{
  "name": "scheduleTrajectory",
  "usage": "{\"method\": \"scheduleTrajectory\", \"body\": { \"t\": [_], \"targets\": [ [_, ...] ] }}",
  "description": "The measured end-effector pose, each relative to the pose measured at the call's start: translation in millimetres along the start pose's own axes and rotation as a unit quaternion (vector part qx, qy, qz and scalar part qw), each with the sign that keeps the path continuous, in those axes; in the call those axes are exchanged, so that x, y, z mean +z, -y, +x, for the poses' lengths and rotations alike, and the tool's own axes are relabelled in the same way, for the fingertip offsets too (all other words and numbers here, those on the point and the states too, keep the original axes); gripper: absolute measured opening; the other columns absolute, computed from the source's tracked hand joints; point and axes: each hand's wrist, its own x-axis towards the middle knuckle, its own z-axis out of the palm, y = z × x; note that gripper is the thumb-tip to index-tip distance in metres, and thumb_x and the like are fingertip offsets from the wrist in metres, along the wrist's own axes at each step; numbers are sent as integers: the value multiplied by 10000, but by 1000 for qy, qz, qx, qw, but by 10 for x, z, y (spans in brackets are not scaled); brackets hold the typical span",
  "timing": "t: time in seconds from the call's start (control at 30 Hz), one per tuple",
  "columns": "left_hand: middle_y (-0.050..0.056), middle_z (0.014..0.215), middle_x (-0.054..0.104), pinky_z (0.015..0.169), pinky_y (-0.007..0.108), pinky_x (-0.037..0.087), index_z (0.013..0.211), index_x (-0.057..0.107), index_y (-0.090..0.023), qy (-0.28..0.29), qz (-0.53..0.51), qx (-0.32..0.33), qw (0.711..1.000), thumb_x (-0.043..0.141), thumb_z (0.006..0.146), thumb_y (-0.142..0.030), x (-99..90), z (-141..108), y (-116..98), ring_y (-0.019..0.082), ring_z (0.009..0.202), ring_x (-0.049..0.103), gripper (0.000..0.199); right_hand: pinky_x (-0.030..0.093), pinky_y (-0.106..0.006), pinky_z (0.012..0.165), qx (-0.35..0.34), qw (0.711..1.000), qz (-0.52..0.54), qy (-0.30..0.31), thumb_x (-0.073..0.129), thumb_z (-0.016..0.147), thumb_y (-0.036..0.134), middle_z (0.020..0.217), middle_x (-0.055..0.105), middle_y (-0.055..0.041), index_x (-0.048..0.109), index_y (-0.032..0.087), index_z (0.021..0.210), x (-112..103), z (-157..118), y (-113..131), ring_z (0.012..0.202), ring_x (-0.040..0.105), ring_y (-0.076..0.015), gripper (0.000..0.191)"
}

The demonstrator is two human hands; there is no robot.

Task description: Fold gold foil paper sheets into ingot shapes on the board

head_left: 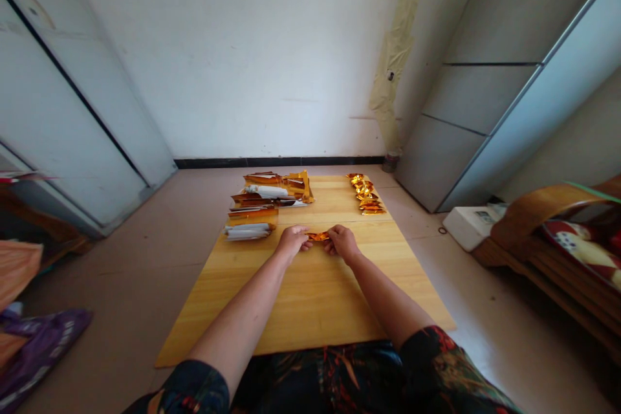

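Observation:
Between my two hands a small shiny orange-gold foil packet point(319, 237) is stretched sideways, just above the middle of the wooden table. My left hand point(294, 239) pinches its left end with closed fingers. At the right end, the fingers of my right hand point(341, 241) are closed on it too. Beyond my right hand, a row of similar gold foil packets point(366, 194) lies near the table's far right edge. Stacks of flat orange-gold and white wrappers point(255, 217) lie on the far left, past my left hand.
The wooden table point(310, 310) spans the space before me, with a white wall point(272, 65) behind it. A grey refrigerator point(466, 90) stands at the right, near a white box point(470, 228) and a wooden sofa point(548, 272). A purple bag point(46, 346) lies on the left.

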Motion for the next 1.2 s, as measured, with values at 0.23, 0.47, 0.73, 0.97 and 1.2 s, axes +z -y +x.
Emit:
{"method": "scheduleTrajectory", "body": {
  "t": [0.23,0.47,0.73,0.97,1.2],
  "targets": [
    [-37,536,571,450,163,428,1114,560,-107,-15,24,37,999,589,678,-74,26,-42,-31,104,473,599,438,358,-160,346,11,1000,24,-11,459,830,196,364,541,49,462,194,704,20,-40,27,294,466,-90,126],
    [-22,588,607,434,154,420,1149,534,-121,-99,14,54,994,571,710,-80,82,-21,-8,94,466,596,442,360,-147,355,-17,1000,-20,15,464,749,98,370,534,74,457,194,725,54,-86,43,313,488,-89,99],
    [27,659,664,503,199,489,930,591,-102,-131,-147,36,980,552,724,-75,218,19,63,109,507,622,211,351,-151,342,-44,999,-5,-27,435,749,127,378,525,90,448,209,771,190,-101,-9,301,460,-89,86],
    [29,679,669,510,194,487,844,581,-119,-112,-179,54,976,616,721,-180,214,-34,54,105,538,622,141,361,-161,356,-69,997,-6,-45,437,768,191,431,534,86,451,211,797,253,-99,-53,329,478,-90,39],
    [29,617,647,421,162,405,817,613,-115,-77,-64,16,995,668,705,-303,296,-63,55,98,474,587,225,417,-186,445,-112,987,-83,-84,443,773,212,573,591,54,466,218,787,273,-60,-54,455,568,-108,28]
  ]
}}
